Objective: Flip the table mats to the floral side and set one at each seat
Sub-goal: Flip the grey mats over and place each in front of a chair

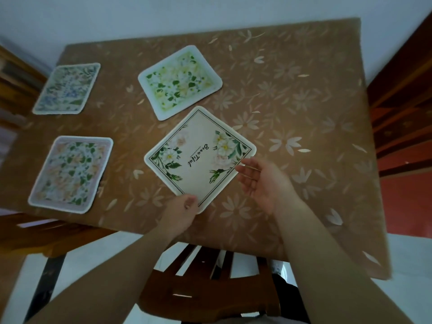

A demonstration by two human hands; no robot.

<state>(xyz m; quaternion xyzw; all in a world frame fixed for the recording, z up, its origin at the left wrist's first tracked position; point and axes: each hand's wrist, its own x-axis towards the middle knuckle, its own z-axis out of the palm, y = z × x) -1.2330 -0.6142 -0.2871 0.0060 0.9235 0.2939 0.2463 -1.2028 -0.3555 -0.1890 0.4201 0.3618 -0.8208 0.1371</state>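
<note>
Fingers (pixel 190 202) of the left hand (pixel 181 213) pinch only the mat (pixel 198 155) corner, right hand (pixel 261 183) fingers spread beside it, so the mat may slip onto the worktop (pixel 292 101) crooked.

Four mats were in view. You held the cream mat (pixel 198 155), lettered side up and turned cornerwise, over the counter (pixel 304 101). Three mats lay floral side up: green-and-yellow mat (pixel 179 81), blue-toned mat (pixel 67 88), pink-bordered mat (pixel 71 174).

Beige mat (pixel 198 155) held over the tablecloth (pixel 304 101)
Left hand (pixel 181 211) pinches its near corner; right hand (pixel 261 181) touches its right edge with relaxed fingers; three floral mats lie beyond.
</note>
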